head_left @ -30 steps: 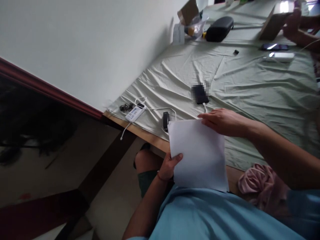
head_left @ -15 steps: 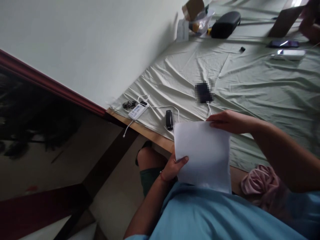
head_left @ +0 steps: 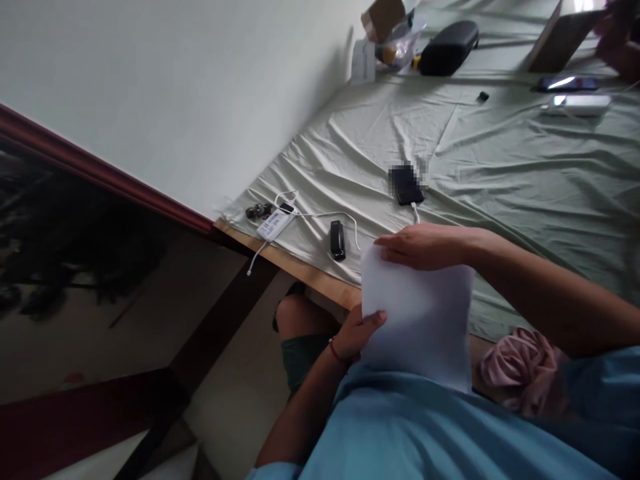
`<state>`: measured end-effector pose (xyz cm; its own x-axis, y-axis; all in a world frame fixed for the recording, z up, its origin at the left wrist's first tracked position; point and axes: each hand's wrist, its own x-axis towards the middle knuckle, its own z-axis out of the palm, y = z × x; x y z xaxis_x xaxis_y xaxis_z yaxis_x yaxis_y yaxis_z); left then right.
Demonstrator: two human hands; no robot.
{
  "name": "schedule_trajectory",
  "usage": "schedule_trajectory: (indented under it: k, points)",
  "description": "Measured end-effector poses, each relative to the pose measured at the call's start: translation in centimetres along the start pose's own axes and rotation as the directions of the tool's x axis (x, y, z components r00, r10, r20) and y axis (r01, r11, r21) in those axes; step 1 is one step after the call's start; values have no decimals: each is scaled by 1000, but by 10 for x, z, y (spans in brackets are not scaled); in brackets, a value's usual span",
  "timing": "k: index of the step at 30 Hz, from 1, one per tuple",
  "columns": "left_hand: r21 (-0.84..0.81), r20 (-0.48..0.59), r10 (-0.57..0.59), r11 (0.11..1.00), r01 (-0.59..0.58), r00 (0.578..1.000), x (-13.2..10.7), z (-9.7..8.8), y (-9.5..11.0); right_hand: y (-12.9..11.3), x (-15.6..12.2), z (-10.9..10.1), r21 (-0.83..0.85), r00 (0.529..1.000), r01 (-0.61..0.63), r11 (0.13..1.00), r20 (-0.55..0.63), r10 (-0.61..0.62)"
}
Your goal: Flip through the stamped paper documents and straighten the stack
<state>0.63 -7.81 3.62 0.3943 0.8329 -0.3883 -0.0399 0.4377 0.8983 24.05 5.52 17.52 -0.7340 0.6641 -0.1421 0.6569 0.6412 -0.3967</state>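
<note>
I hold a white sheet of paper (head_left: 420,320) upright in front of my chest, at the near edge of the table. My left hand (head_left: 363,332) grips its lower left edge, thumb on the front. My right hand (head_left: 425,245) is closed over the top edge, fingers curled across it. Just beyond the paper lie a small black stapler (head_left: 337,240) and a black phone (head_left: 406,187) with a white cable.
The table is covered by a wrinkled pale green cloth (head_left: 500,167). A white power bank (head_left: 273,223) with cables lies at the left corner. A black case (head_left: 449,47), bags, two phones (head_left: 575,93) and another person's hand (head_left: 620,40) are at the far end. Pink fabric (head_left: 515,373) sits by my right.
My right hand slid left along the top edge of the paper, and the sheet shifted slightly right and closer to my chest. The left hand kept its grip.
</note>
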Motion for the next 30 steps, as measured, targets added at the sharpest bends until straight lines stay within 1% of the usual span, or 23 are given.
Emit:
schedule_trajectory:
  k: [2,4,7,8,9,10,12,13,15,19,22,26,30]
  points:
    - [-9,-9,-8,1000,8,1000,1,-2,-4,-3,3,3,45,1000,0,999,23,-1]
    - [-19,-14,-23,1000,23,1000,3,-2,-7,-4,4,5,86,1000,1,996,-2,-1]
    - [12,-46,-23,1000,23,999,7,-1,-5,-6,3,7,124,999,43,991,8,-45]
    - [32,-69,-16,999,18,997,8,0,-2,-6,2,8,135,999,48,990,-11,-47]
    - [55,-93,-8,998,13,996,9,1,0,-6,1,8,150,998,44,988,-60,-36]
    - [82,-107,0,997,9,994,10,2,3,-5,0,9,166,991,38,985,-136,-15]
    - [140,-108,17,990,-2,994,11,4,8,-5,-2,10,185,953,40,982,-301,17]
    - [165,-98,26,986,-10,995,11,4,10,-4,-3,11,182,932,59,981,-362,11]
    - [193,-82,35,981,-19,996,11,4,11,-3,-4,12,141,902,111,984,-430,-40]
    - [187,-86,3,982,13,996,11,4,9,-1,-2,17,27,882,168,985,-450,-138]
    - [195,-63,13,981,0,998,11,3,8,0,1,21,2,868,175,985,-473,-153]
    - [197,-56,20,980,-8,998,11,3,11,-1,2,24,-31,826,192,981,-535,-179]
    - [227,-60,13,974,1,998,10,5,15,-4,2,24,-60,817,211,976,-537,-210]
